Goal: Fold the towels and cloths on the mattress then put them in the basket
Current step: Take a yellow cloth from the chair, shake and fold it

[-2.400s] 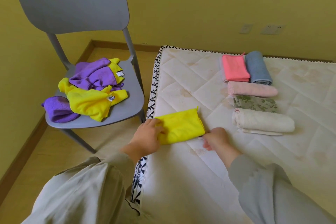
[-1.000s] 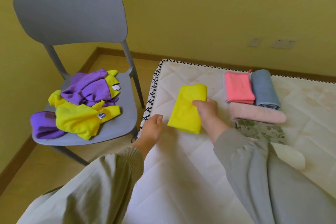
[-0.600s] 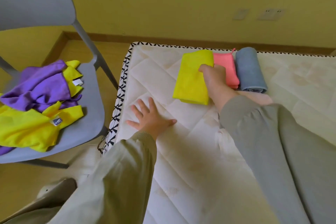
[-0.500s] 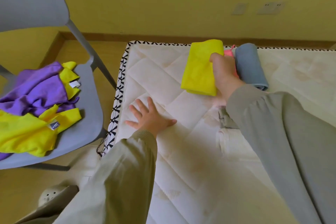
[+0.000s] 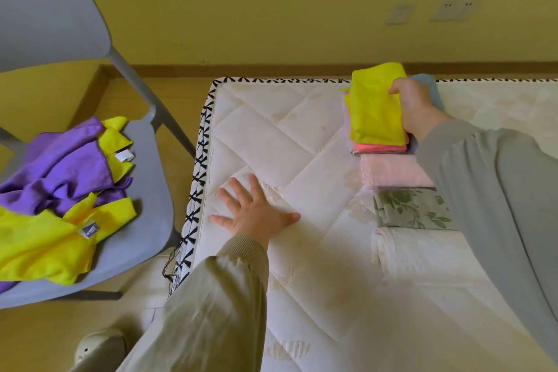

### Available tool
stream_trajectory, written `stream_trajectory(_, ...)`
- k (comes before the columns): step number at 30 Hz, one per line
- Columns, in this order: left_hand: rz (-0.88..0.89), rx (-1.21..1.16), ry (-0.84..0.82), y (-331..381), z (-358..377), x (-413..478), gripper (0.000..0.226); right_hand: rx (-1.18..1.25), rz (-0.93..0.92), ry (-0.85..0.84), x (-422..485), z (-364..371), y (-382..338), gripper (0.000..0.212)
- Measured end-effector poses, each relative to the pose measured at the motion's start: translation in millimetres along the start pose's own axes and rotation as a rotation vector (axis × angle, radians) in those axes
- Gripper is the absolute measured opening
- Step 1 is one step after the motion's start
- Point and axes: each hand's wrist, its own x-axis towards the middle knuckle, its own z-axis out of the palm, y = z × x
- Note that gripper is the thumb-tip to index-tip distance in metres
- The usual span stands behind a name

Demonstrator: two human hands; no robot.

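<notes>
The right hand [image 5: 413, 109] is in the upper right of the frame. Its fingers are curled round the right edge of a folded yellow cloth [image 5: 374, 109]. It holds the cloth on top of a folded coral cloth [image 5: 380, 148]. A blue towel [image 5: 428, 87] peeks out just behind the hand.

The left hand [image 5: 253, 214] is in the middle of the frame. It lies flat on the white mattress [image 5: 287, 145] with its fingers spread out, and it holds nothing.

Below the coral cloth, down the right side of the frame, more folded things lie in a row on the mattress: a pale pink towel [image 5: 392, 172], then a grey cloth with flowers [image 5: 413, 211], then a white towel [image 5: 422, 254]. The right sleeve hides part of them.

On the left side of the frame a grey chair [image 5: 145, 220] stands beside the mattress. A messy pile of purple and yellow cloths [image 5: 60, 190] lies on its seat
</notes>
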Motion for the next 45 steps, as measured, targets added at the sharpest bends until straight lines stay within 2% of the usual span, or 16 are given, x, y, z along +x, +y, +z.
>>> stream_trajectory(3,0.011,0.008,0.002,-0.5,1.6,2.1,0.134,-0.045,0.033,-0.033,30.9,-1.9,9.3,0.072)
stream_trajectory(5,0.013,0.013,0.005,0.8,1.0,2.3,0.134,-0.294,-0.064,-0.04,11.7,-1.3,5.7,0.058)
stream_trajectory(7,0.01,0.014,0.005,1.3,-1.1,1.9,0.134,-0.616,-0.283,0.073,1.5,2.9,10.6,0.042)
stream_trajectory(10,0.009,0.019,-0.003,1.9,-0.9,2.0,0.134,-0.978,-0.718,0.33,-10.4,8.3,15.8,0.045)
stream_trajectory(12,0.009,0.023,0.0,1.2,-0.5,1.6,0.134,-1.056,-0.927,0.349,-14.6,13.8,15.8,0.042)
stream_trajectory(13,0.012,0.021,0.002,0.8,-0.5,1.7,0.134,-1.05,-0.962,0.315,-15.0,17.1,16.3,0.04)
stream_trajectory(15,0.019,0.016,0.004,0.0,0.3,1.9,0.133,-1.085,-0.907,0.172,-12.5,21.3,21.1,0.042)
stream_trajectory(18,0.023,0.02,0.013,-1.3,1.8,1.5,0.133,-1.259,-0.733,-0.098,5.4,18.2,40.5,0.058)
stream_trajectory(20,0.025,0.024,0.019,-1.6,2.8,2.8,0.133,-1.268,-0.685,-0.153,15.3,14.6,47.8,0.065)
stream_trajectory(29,0.033,0.035,0.049,-1.9,3.2,5.0,0.132,-1.246,-0.7,-0.121,15.4,19.0,64.7,0.064)
stream_trajectory(32,0.041,0.027,0.056,-2.9,3.7,6.6,0.132,-1.324,-0.649,-0.123,10.8,23.7,53.9,0.066)
stream_trajectory(35,0.046,0.007,0.047,-4.2,5.3,5.6,0.131,-1.386,-0.624,-0.006,-8.2,34.5,43.8,0.065)
stream_trajectory(38,0.061,-0.019,0.032,-3.7,-0.3,3.8,0.128,-1.335,-0.662,0.12,-39.7,46.9,37.4,0.059)
stream_trajectory(42,0.152,-0.019,-0.029,-13.9,-14.3,-4.4,0.109,-1.343,-0.748,0.002,-91.9,65.9,40.1,0.055)
stream_trajectory(45,0.327,0.048,0.02,-35.2,-22.9,-9.1,0.081,-1.397,-0.758,-0.101,-125.1,83.1,53.1,0.049)
